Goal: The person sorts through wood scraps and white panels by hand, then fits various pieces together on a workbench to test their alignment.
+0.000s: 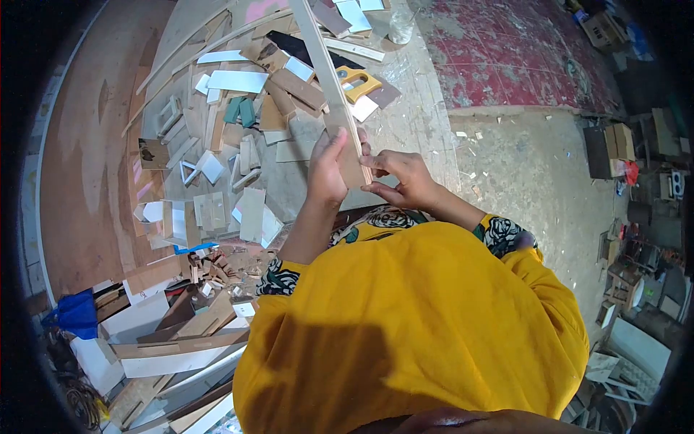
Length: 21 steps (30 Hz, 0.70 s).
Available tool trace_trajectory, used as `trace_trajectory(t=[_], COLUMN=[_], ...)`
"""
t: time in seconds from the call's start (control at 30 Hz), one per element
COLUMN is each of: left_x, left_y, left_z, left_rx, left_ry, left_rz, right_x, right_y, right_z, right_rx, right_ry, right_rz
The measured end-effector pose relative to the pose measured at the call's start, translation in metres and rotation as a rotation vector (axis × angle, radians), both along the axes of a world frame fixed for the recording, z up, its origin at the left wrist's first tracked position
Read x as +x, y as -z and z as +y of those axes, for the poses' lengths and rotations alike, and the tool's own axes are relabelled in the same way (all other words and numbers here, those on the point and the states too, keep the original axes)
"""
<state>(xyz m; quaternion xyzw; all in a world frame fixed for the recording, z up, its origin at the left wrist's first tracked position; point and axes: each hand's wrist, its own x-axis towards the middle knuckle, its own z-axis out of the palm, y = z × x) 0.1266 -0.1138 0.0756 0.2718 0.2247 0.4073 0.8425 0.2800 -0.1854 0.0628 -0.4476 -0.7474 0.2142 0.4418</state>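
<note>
A long, narrow wooden strip [323, 61] runs from the top of the head view down to my hands, its near end close to my body. My left hand [329, 170] is wrapped around the strip near that end, thumb lying along its face. At the strip's right edge, my right hand [406, 176] pinches the near end between thumb and curled fingers. Just beyond my hands lies a handsaw with a yellow handle [359, 85] and a black blade, among wood offcuts. The strip crosses over part of the saw.
The worktable [423, 137] carries many wood scraps, white board pieces [237, 81] and a green block [242, 111]. A large brown wooden panel [90, 159] stretches along the left. Offcuts [170, 325] pile up at lower left. Boxes [611, 148] stand on the right, beyond the concrete floor.
</note>
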Motion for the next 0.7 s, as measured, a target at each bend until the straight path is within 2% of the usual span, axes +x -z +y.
trace_trajectory(t=[0.03,0.07,0.1,0.13,0.17,0.27,0.33,0.5,0.57,0.6,0.7], left_x=[-0.002,-0.005,-0.009,-0.014,-0.021,-0.049,-0.066,-0.081,-0.088,-0.090,-0.095], left_y=[0.009,0.018,0.028,0.040,0.053,0.096,0.138,0.150,0.161,0.163,0.155], left_z=[0.000,0.000,0.001,0.001,0.002,0.004,-0.003,-0.014,-0.010,-0.007,-0.002], left_rx=[0.088,0.088,0.146,0.201,0.197,0.374,0.368,0.270,0.372,0.364,0.405], left_ry=[-0.074,-0.081,-0.102,-0.122,-0.128,-0.017,0.012,0.121,0.132,0.129,0.179], left_rz=[0.192,0.192,0.353,0.515,0.515,0.745,0.803,0.907,0.926,0.926,0.965], right_x=[0.002,0.003,0.005,0.008,0.011,0.021,0.027,0.029,0.028,0.026,0.019], right_y=[0.005,0.008,0.011,0.014,0.016,0.033,0.045,0.056,0.061,0.061,0.059], right_z=[-0.001,-0.002,-0.003,-0.004,-0.004,-0.002,0.000,0.015,0.026,0.033,0.053], right_rx=[0.002,-0.136,-0.275,-0.277,-0.311,-0.384,-0.438,-0.407,-0.203,-0.207,-0.136], right_ry=[-0.006,-0.015,-0.024,-0.031,0.005,0.056,0.148,0.154,0.193,0.185,0.072], right_rz=[-0.001,-0.023,-0.045,-0.046,-0.063,-0.064,-0.029,-0.094,-0.339,-0.341,-0.616])
